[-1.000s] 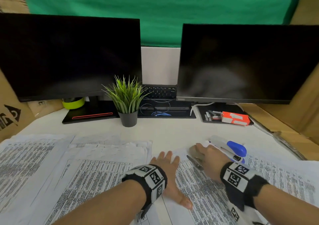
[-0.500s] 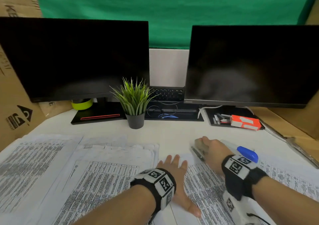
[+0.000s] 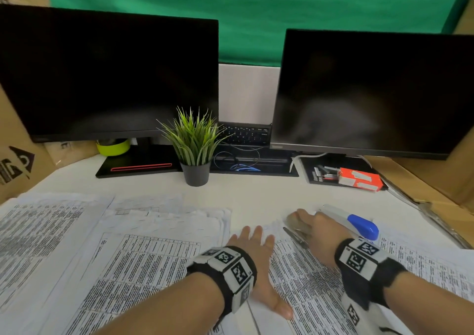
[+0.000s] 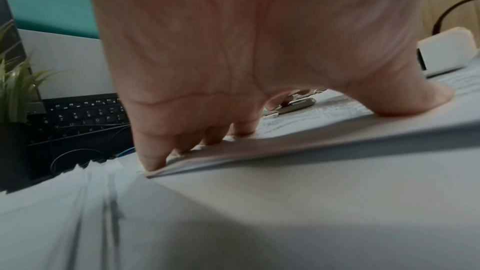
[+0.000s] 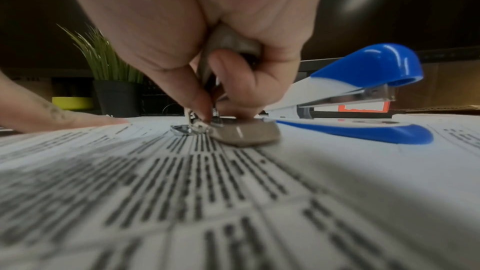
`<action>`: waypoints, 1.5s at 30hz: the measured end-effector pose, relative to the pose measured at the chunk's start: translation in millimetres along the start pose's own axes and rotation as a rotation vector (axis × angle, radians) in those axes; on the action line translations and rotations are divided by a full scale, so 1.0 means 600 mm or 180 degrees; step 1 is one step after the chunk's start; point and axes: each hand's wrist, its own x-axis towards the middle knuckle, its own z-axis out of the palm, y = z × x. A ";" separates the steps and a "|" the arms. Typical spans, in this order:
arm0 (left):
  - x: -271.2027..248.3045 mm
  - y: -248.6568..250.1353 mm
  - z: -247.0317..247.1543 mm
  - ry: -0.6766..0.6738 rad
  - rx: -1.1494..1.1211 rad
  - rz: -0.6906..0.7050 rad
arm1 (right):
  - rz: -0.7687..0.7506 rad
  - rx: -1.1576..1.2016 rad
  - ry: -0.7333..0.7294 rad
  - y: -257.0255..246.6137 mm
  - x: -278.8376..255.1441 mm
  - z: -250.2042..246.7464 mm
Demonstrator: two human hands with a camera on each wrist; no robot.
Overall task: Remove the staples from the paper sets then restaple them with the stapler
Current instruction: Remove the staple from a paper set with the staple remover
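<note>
stapler point(image 5: 363, 73): glossy blue/white plastic, shiny metal channel. staple remover point(image 5: 244, 132): matt beige plastic, chrome claws. paper set point(image 5: 233, 192): matt printed paper.

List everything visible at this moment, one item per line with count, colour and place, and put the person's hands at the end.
paper sets: several, white with black print, spread across the desk front
staple remover: one, grey, on the right paper set
stapler: one, white and blue, beside the right hand
monitors: two, black, at the back
potted plant: one, green in dark pot, centre
keyboard: one, black, between the monitors
staple box: one, orange, under the right monitor
left hand: flat on the paper
right hand: grips the staple remover
</note>
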 end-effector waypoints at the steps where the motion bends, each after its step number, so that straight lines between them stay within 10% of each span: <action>1: 0.001 0.002 0.000 0.0040 -0.0010 0.0041 | 0.0017 0.0008 -0.0013 -0.004 0.003 0.000; 25: 0.001 0.022 -0.037 -0.0225 0.0115 0.0321 | -0.0044 0.0227 0.0067 -0.024 0.103 -0.003; 34: -0.011 0.021 -0.030 0.0363 -0.0125 0.0429 | -0.0030 0.0140 0.0044 0.047 0.011 0.013; 45: 0.006 0.040 -0.030 -0.0107 0.0008 0.0368 | -0.0022 -0.0393 -0.0037 0.035 -0.038 0.011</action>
